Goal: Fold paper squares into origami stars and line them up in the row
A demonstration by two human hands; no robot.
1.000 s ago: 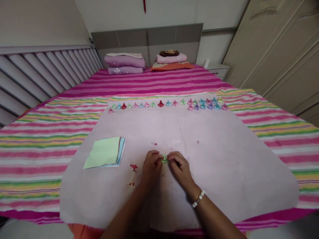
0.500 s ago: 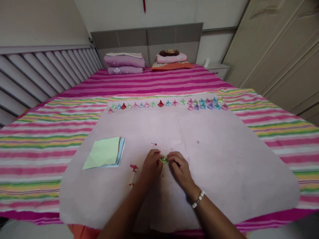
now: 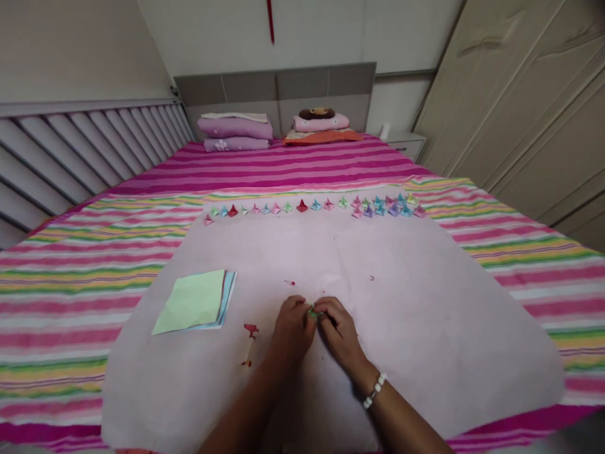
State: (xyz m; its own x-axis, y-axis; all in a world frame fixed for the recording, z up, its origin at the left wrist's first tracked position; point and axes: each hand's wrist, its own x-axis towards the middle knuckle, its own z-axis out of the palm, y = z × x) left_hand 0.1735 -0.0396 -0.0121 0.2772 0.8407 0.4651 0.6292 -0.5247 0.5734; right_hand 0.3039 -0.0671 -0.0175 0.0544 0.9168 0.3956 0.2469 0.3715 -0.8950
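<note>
Between my two hands is a small folded piece of green paper [image 3: 312, 313], mostly covered by fingers. My left hand [image 3: 292, 325] is closed on its left side, the thumb and fingertips pinching it. From the right, my right hand [image 3: 339, 329] pinches the same paper with bent fingers; a white beaded bracelet [image 3: 375, 391] circles that wrist. Just beyond the hands lies a small thin piece with a red end [image 3: 290, 283]. Left of my left hand are red scraps [image 3: 251, 329] on the pale sheet [image 3: 401, 353].
A stack of square papers [image 3: 191, 301], light green on top, lies at the left. Several small folded paper pieces [image 3: 301, 206] in many colours line the sheet's far edge. Beyond are the striped bedspread [image 3: 265, 170], folded purple bedding [image 3: 235, 128] and a slatted rail [image 3: 85, 142].
The whole view has tilted slightly upward, so everything sits a little lower. Both hands stay on the green paper, which now shows less between the fingers.
</note>
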